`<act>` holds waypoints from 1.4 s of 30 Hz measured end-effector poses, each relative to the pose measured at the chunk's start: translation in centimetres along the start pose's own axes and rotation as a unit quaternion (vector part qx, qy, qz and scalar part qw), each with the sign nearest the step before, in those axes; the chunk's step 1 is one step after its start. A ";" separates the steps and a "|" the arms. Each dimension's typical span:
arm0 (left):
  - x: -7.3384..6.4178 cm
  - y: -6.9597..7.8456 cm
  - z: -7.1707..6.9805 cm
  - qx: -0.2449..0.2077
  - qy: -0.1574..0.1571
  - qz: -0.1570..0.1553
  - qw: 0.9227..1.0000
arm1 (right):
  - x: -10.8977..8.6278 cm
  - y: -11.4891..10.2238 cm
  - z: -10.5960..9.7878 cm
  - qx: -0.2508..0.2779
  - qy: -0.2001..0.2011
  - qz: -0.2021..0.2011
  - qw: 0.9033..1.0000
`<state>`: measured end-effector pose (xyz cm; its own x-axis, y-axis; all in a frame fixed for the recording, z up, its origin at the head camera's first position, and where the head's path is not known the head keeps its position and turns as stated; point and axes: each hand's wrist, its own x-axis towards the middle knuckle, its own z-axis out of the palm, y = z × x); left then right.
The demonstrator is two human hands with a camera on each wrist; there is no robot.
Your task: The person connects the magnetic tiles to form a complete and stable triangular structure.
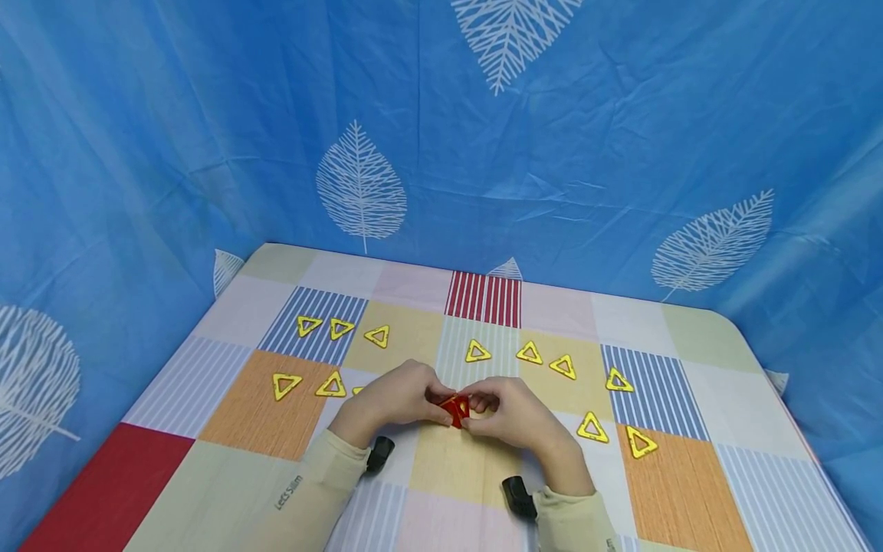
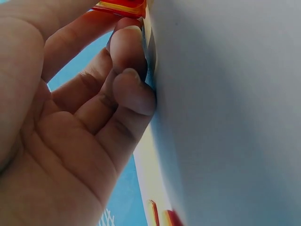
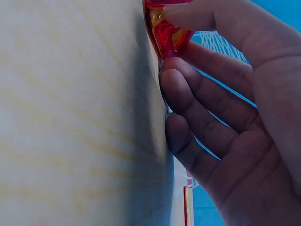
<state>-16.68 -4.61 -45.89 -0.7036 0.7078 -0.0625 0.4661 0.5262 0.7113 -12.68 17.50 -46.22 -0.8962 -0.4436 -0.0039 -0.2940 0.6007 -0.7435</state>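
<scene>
Small glossy red triangle-shaped pieces [image 1: 455,410] meet between my two hands, close over the patterned tablecloth. My left hand [image 1: 403,395] pinches the red piece from the left, thumb in front. From the right, my right hand [image 1: 513,414] pinches it between thumb and forefinger. In the right wrist view the red piece [image 3: 169,35] is see-through and stands up on edge, its lower edge at the cloth. The left wrist view shows only a sliver of the red piece [image 2: 124,8] at its top. My other fingers curl beside the cloth, and the fingertips partly hide the pieces.
Several yellow triangle frames lie flat in an arc around my hands: a left one [image 1: 286,386], a back one [image 1: 477,351] and a right one [image 1: 640,442]. My left forearm partly covers another. A blue leaf-print curtain [image 1: 552,176] hangs behind the table.
</scene>
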 end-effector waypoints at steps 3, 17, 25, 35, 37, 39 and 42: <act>0.0 0.0 0.0 0.004 0.002 0.010 1.000 | 0.1 -0.1 0.1 -0.006 0.001 -0.014 1.000; 0.1 0.0 -0.1 0.012 0.001 0.021 1.000 | -0.1 0.5 -0.2 0.009 -0.010 0.008 1.000; 0.1 0.2 -0.1 0.020 0.002 0.017 1.000 | -0.2 0.3 -0.3 0.021 -0.011 0.020 1.000; -0.1 0.2 -0.1 0.047 -0.021 0.035 0.998 | -1.0 0.5 -1.8 0.068 0.004 0.041 0.997; -0.1 0.2 -0.1 0.050 -0.023 0.040 0.998 | -1.4 0.7 -2.4 0.070 0.016 0.050 0.996; -0.2 0.2 0.0 0.050 -0.014 0.039 0.998 | -1.7 1.1 -2.9 0.069 0.026 0.056 0.996; -0.2 0.3 -0.1 0.053 0.009 0.015 0.998 | -2.3 1.7 -3.7 0.067 0.035 0.060 0.995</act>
<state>-16.44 -4.64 -45.65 -0.6970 0.7165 -0.0289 0.5411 0.5519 0.6345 -12.34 21.99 -45.00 -0.9444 -0.3239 -0.0559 -0.1399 0.5499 -0.8234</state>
